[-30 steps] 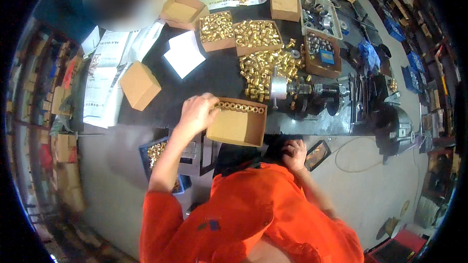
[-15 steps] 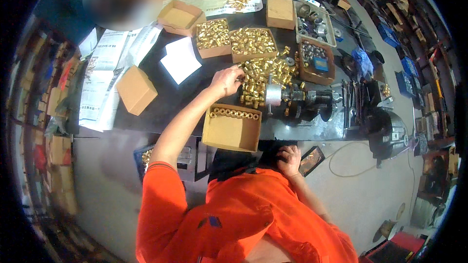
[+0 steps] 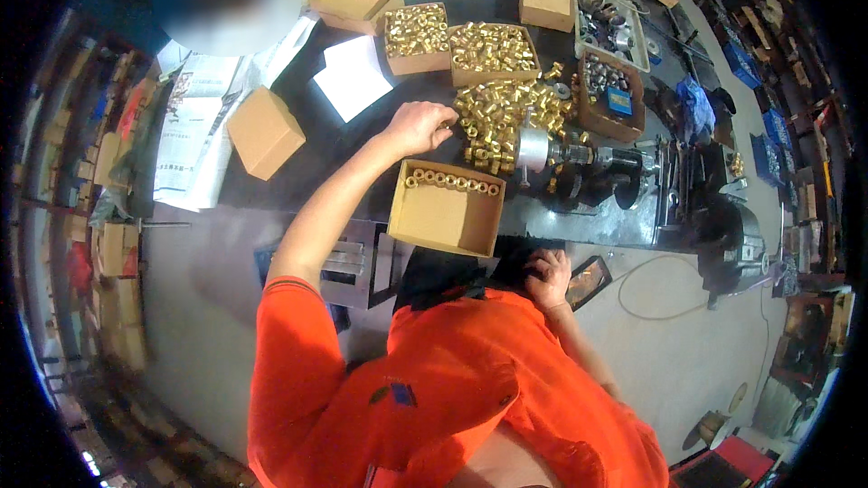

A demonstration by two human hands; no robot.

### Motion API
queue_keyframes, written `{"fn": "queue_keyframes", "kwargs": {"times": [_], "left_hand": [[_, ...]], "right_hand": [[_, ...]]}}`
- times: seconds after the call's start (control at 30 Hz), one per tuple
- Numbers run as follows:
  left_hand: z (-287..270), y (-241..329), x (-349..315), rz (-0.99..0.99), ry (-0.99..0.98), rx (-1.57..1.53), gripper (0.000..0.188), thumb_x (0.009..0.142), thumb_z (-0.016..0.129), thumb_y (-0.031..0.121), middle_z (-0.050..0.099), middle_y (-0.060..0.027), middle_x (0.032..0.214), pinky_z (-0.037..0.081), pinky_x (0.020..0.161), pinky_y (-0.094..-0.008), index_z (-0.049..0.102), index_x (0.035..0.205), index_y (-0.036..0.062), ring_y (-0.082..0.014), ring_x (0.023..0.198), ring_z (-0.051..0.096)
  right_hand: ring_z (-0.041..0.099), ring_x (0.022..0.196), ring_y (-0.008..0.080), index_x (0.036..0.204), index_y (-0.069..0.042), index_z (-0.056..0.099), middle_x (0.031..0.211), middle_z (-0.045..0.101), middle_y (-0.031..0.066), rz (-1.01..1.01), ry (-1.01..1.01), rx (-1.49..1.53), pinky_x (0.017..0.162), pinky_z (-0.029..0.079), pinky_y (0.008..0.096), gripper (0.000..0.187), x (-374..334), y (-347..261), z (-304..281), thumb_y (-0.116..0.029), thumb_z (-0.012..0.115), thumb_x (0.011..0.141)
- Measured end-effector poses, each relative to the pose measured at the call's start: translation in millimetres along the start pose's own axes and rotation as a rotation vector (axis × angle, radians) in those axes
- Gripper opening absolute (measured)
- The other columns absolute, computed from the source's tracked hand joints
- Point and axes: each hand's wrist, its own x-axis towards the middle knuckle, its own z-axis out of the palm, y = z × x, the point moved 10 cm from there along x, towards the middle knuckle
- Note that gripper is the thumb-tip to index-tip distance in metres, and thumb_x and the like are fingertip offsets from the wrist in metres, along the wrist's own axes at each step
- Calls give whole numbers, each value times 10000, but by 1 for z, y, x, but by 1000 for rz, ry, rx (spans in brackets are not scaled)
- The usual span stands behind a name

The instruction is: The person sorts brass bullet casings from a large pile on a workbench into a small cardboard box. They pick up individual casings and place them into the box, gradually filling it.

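Observation:
My left hand (image 3: 421, 126) is at the left edge of a heap of brass fittings (image 3: 506, 113), palm down with fingers bent together. What its fingertips pinch, if anything, is too small to make out. Just below that hand stands an open cardboard box (image 3: 443, 225), with a row of brass nuts (image 3: 452, 181) along its far wall and another nut in front at the left. My right hand (image 3: 549, 278) lies low on the dark cloth over my lap, fingers loosely curled and somewhat apart, with nothing visible in it.
Two cardboard boxes of brass fittings (image 3: 418, 36) (image 3: 494, 51) stand behind the heap. A metal clamping device (image 3: 597, 163) sits to its right, near wrenches (image 3: 671, 185). White sheets (image 3: 351, 81), a brown box (image 3: 265, 133) and newspaper (image 3: 190, 131) lie left. Another person (image 3: 226, 0), blurred, is opposite.
The view has shifted, so the table appears higher and further right. My left hand has drawn slightly left, away from the heap. My right hand stays on my lap.

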Motion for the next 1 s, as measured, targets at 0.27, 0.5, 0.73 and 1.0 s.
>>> {"fn": "queue_keyframes", "kwargs": {"times": [0.27,0.5,0.73,1.0], "left_hand": [[-8,1,-6,-36,57,-24,208,799,680,208,679,-112,894,512,702,-460,633,970,101,-335,847,646],[-4,-2,-4,-157,-46,5,117,782,679,173,680,-117,872,510,706,-456,649,820,67,-333,841,648],[-3,-9,-6,-195,29,-94,101,773,685,135,675,-117,870,513,719,-442,678,840,60,-330,837,648],[-30,-4,-20,-158,113,9,99,763,685,112,630,-86,965,507,738,-415,662,835,48,-305,863,635]], "right_hand": [[524,919,251,745,-147,686,958,641,-20,7,6,24,794,401,386,210,3,-3,-4,-204,627,552],[522,919,256,753,-144,682,927,632,-9,-13,11,10,796,399,386,208,6,-10,-10,-207,631,561],[525,943,260,757,-133,680,947,640,-7,-3,4,12,800,397,391,201,4,-7,-7,-208,634,576],[528,941,261,756,-139,690,961,645,-5,1,-4,11,795,399,394,202,3,-4,-6,-179,646,563]]}}
